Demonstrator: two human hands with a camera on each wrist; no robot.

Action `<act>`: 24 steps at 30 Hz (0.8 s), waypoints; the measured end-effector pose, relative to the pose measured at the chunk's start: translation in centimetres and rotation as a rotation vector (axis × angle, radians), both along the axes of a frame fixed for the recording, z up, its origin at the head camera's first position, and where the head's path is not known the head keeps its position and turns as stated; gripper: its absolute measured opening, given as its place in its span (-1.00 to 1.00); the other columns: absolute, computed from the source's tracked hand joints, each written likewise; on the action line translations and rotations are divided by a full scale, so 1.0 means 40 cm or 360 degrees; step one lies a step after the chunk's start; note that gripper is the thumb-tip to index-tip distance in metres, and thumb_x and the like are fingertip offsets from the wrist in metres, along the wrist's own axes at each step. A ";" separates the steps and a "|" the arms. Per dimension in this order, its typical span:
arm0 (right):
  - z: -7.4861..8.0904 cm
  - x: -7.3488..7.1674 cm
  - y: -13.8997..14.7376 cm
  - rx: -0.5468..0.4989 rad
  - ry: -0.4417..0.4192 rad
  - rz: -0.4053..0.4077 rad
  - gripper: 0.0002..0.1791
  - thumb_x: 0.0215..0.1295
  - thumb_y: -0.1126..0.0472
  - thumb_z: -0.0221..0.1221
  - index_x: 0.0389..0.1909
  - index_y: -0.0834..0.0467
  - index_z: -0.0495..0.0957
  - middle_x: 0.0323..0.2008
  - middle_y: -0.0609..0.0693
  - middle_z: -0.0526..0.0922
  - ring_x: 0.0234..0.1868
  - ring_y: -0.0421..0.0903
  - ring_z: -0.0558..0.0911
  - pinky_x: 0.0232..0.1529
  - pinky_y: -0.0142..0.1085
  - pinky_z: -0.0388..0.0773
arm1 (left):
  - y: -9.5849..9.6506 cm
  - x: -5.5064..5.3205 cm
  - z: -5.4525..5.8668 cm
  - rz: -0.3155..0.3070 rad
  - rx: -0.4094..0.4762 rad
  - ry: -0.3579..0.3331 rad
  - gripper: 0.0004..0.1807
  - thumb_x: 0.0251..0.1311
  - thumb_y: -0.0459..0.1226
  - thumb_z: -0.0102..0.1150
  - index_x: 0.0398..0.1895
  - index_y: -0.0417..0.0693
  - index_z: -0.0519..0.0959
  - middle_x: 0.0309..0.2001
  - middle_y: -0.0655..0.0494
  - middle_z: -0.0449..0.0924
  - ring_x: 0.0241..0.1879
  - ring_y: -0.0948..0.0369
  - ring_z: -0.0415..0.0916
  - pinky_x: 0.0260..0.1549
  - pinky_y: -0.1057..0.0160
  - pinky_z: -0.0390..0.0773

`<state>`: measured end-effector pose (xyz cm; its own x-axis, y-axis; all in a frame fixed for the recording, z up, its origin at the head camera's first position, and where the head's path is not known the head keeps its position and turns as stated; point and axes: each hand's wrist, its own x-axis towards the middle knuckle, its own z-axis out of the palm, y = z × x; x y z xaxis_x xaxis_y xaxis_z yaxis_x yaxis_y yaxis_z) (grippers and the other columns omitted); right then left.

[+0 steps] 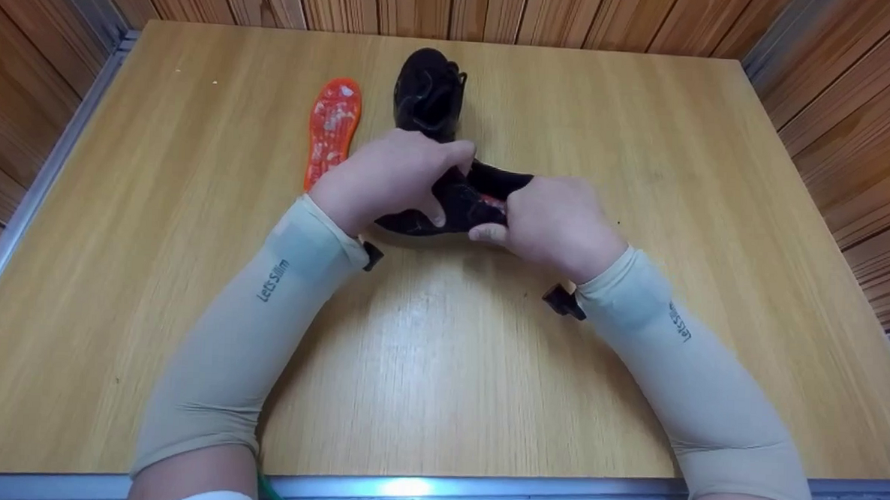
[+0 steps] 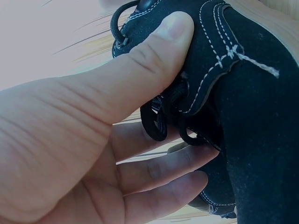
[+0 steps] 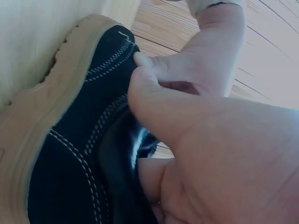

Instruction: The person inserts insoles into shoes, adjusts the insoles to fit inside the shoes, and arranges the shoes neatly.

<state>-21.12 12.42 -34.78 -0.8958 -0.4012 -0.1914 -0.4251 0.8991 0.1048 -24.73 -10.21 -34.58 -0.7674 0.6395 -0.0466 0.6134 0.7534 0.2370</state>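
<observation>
A black shoe (image 1: pixel 458 209) with white stitching lies crosswise between both hands. My left hand (image 1: pixel 392 176) grips its front part; in the left wrist view the thumb presses the upper beside the laces (image 2: pixel 156 123), fingers on the opposite side. At the collar, my right hand (image 1: pixel 559 225) holds the shoe, thumb outside and fingers reaching into the opening, partly hidden. The right wrist view shows the shoe's tan sole (image 3: pixel 60 98) at the left. Inside the opening, a bit of a red insole (image 1: pixel 494 202) shows next to the right hand.
A second black shoe (image 1: pixel 425 91) stands just beyond the left hand. To its left lies an orange-red insole (image 1: pixel 336 121) with whitish patches, its near end by the left wrist. Wooden panel walls (image 1: pixel 485 11) border the tabletop (image 1: pixel 645 138).
</observation>
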 end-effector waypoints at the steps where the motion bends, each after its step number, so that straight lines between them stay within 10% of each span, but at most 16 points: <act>1: -0.002 0.002 -0.001 0.0007 0.0006 0.0003 -0.21 0.43 -0.54 0.16 -0.44 0.15 0.69 -0.43 0.11 0.70 -0.35 0.17 0.72 -0.32 0.20 0.70 | 0.000 0.000 0.000 0.0000 -0.0002 0.0000 -0.37 0.13 -0.08 0.69 0.16 0.14 0.49 0.04 -0.06 0.79 -0.08 -0.01 0.68 0.11 -0.12 0.71; 11: -0.014 0.046 -0.022 0.0137 0.0180 -0.0009 -0.47 0.41 -0.22 0.41 -0.20 0.23 0.81 -0.25 0.18 0.80 -0.31 0.21 0.79 -0.36 0.15 0.75 | 0.001 -0.001 0.000 0.0009 -0.0012 -0.0015 -0.37 0.12 -0.09 0.69 0.17 0.16 0.49 0.04 -0.04 0.79 -0.09 -0.02 0.67 0.06 -0.10 0.69; 24: -0.029 0.019 -0.017 0.0102 0.0243 0.0040 -0.56 0.35 -0.12 0.45 -0.36 0.23 0.73 -0.41 0.16 0.75 -0.49 0.11 0.69 -0.49 0.11 0.71 | -0.003 0.002 -0.001 -0.0048 0.0019 0.0069 -0.34 0.07 -0.07 0.71 0.15 0.08 0.49 -0.01 -0.09 0.81 -0.11 -0.05 0.71 0.07 -0.12 0.71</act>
